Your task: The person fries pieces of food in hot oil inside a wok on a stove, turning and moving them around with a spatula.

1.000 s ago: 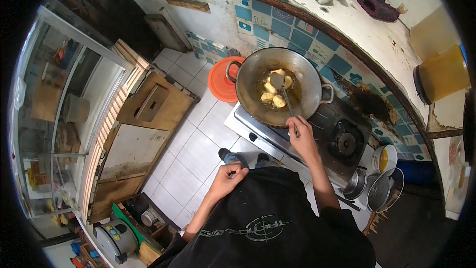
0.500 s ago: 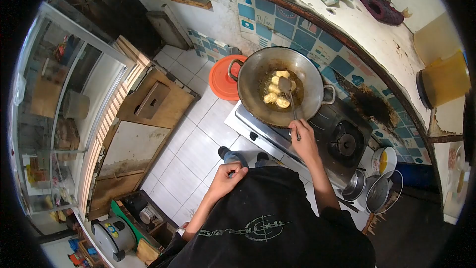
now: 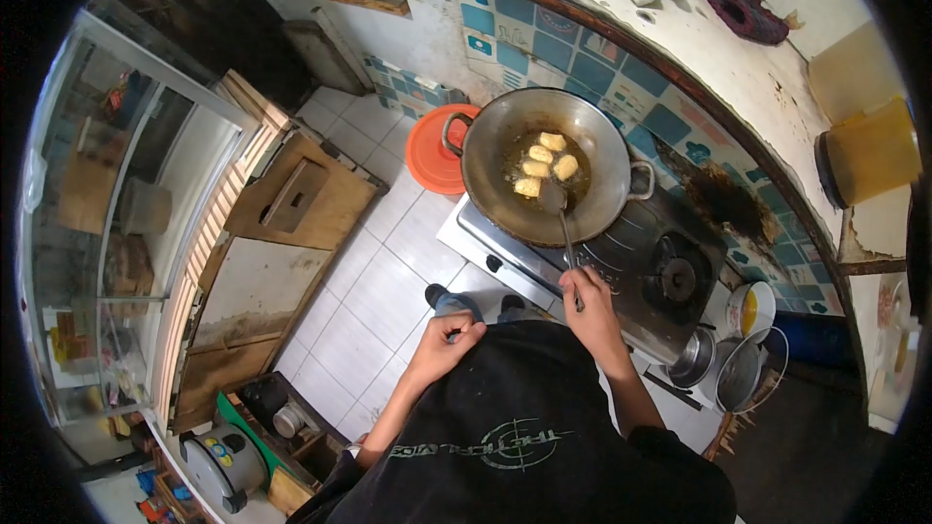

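My right hand (image 3: 588,305) is closed round the handle of a long metal spatula (image 3: 568,238). The spatula's dark, rounded head dips into the oil at the near side of a large wok (image 3: 485,170) on the stove. Several pale golden pieces of frying food (image 3: 535,168) sit in the bubbling oil, just beyond the spatula head; their exact kind is unclear. Held against the front of the black shirt (image 3: 544,378), my left hand (image 3: 449,343) has its fingers curled, and nothing shows in it.
The wok rests on the left part of a stove (image 3: 621,262), with a bare burner (image 3: 678,277) to its right. An orange lidded bucket (image 3: 432,150) stands left of the wok. Pots (image 3: 693,359) and a bowl (image 3: 752,311) sit at right; a wooden cabinet (image 3: 262,272) is at left.
My right hand has drawn back toward my body, bringing the spatula head from among the food pieces to the wok's near side. The pieces lie slightly rearranged. My left hand stays put.
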